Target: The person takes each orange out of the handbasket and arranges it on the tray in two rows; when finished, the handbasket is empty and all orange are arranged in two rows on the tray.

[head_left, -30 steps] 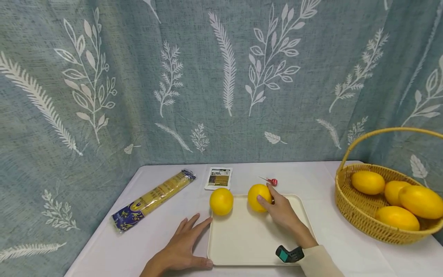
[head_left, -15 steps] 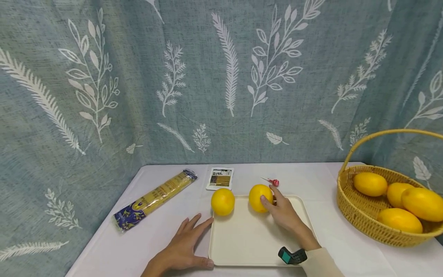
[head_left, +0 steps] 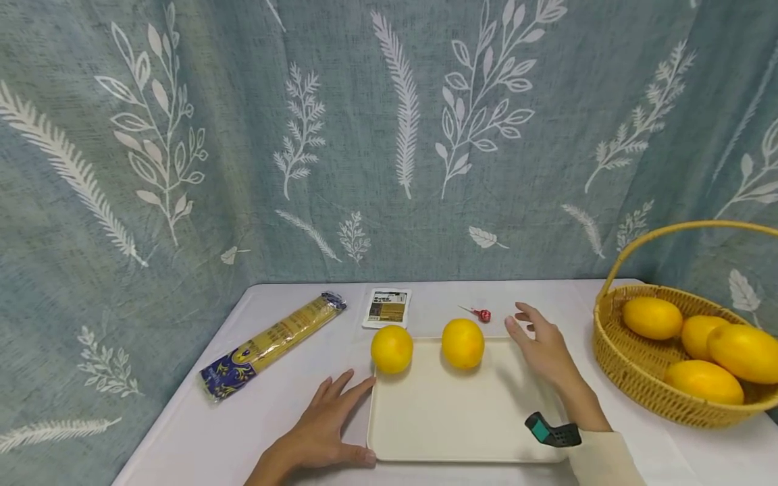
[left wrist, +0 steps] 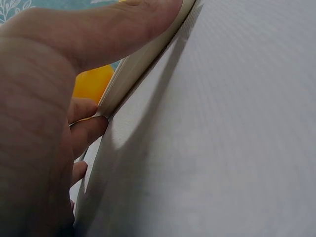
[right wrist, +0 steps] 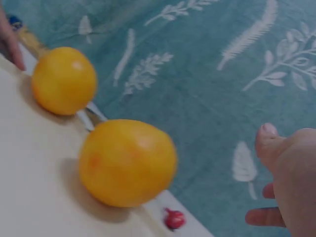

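Observation:
On the cream tray (head_left: pixel 462 425) sit two round oranges: one orange (head_left: pixel 392 349) at its far left corner, the other orange (head_left: pixel 462 343) along the far edge. My left hand (head_left: pixel 322 425) lies spread beside the tray's left side, with thumb and index fingertip right at the rim. In the left wrist view the thumb (left wrist: pixel 128 29) overlaps the tray's edge (left wrist: pixel 136 69). My right hand (head_left: pixel 547 351) is held over the tray's far right corner, apart from the oranges, with nothing in its loosely bent fingers. The right wrist view shows this hand (right wrist: pixel 296 177) right of the nearer orange (right wrist: pixel 127 163).
A wicker basket (head_left: pixel 632 368) with several yellow fruits stands at the right, its tall handle arching up. Behind the tray lie a red lollipop (head_left: pixel 483 315) and a flat white packet (head_left: pixel 387 308). A long pack of dried noodles (head_left: pixel 273 344) lies at the left.
My right hand has let go of the right-hand orange and moved away to the right. That orange stays on the tray. My left hand has kept its place at the rim.

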{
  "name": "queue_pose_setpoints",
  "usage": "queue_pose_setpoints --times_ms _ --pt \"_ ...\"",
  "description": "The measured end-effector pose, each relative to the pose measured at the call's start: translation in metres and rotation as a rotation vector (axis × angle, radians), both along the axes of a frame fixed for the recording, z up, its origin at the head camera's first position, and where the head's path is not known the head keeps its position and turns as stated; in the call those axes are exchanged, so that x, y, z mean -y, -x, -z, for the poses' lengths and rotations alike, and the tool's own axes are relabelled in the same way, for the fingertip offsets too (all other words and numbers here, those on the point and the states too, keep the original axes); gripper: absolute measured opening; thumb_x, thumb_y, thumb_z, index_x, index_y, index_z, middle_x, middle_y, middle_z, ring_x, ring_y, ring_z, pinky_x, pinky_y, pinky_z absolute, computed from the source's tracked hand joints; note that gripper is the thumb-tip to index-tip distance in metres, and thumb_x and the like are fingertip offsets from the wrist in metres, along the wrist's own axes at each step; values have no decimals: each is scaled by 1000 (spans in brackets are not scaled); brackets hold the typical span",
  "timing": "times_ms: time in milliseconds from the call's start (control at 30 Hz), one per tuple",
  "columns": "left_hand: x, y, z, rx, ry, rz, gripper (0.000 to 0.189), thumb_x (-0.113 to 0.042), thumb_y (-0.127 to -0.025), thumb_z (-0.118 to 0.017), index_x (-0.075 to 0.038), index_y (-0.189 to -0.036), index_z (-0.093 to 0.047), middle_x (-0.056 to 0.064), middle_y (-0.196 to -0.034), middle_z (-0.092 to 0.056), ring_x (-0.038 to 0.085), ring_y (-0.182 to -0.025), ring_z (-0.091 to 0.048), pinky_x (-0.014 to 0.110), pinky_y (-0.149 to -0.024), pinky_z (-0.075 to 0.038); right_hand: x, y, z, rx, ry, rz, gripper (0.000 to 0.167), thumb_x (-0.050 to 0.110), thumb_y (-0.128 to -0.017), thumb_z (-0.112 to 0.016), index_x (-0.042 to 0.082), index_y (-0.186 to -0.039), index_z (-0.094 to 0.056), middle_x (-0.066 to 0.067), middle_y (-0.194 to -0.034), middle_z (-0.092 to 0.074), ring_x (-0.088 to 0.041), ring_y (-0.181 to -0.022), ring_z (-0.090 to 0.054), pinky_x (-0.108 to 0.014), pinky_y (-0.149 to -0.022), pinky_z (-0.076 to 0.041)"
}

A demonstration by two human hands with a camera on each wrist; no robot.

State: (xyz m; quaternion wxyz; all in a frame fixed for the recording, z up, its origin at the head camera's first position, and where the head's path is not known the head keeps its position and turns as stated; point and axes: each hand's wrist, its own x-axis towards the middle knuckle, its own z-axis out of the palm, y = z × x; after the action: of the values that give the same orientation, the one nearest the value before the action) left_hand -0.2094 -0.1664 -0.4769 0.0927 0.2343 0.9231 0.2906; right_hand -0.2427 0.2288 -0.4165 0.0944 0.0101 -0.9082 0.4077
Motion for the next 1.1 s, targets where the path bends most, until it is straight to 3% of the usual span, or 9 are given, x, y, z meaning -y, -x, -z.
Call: queue_pose_setpoints --times_ms 300,500,700,900,967,1100 --pt "-2 -1 1 -2 2 0 117 -74 -60 -83 -26 -157 -38 22 -166 -22 47 -153 -13 69 -121 -2 -52 -20 -27 -102 -52 116 59 37 -105 -56 -3 -147 -45 -32 -144 -50 -50 -131 -44 -69 -100 -45" --pt "-4 -2 -1 -12 6 8 117 -72 -60 -84 -25 -157 -38 22 -165 -23 47 -153 -14 69 -122 -2 -94 -35 -39 -87 17 310 61 39 -105 -52 -2 -148 -45 -33 -150 -43 -53 -135 -39 -70 -105 -38" --pt "-4 -3 -2 -12 18 -10 117 -72 -60 -84 -27 -157 -37 23 -165 -22 53 -151 -12 72 -120 -6 -133 -48 -42 -176 -2 492 57 22 -103 -54 -4 -152 -39 -32 -157 -30 -52 -147 -15 -70 -118 -15" --pt "-3 -3 -5 -5 17 -19 117 -72 -59 -84 -28 -157 -38 23 -166 -21 55 -150 -11 72 -120 -6 -145 -55 -41 -236 11 707 63 13 -101 -56 1 -157 -30 -24 -164 -20 -43 -149 -10 -69 -118 -11" --pt "-4 -3 -5 -4 19 -23 117 -72 -59 -85 -29 -157 -38 23 -166 -22 54 -151 -11 71 -120 -5 -148 -56 -43 -228 30 755 68 13 -100 -56 4 -160 -24 -21 -167 -15 -42 -150 -6 -70 -117 -7" --pt "-4 -3 -5 -2 23 -22 117 -71 -59 -85 -28 -157 -38 23 -166 -22 53 -151 -11 70 -121 -4 -155 -60 -43 -125 46 851 75 15 -99 -52 10 -163 -13 -18 -169 -6 -43 -152 0 -77 -115 -2"
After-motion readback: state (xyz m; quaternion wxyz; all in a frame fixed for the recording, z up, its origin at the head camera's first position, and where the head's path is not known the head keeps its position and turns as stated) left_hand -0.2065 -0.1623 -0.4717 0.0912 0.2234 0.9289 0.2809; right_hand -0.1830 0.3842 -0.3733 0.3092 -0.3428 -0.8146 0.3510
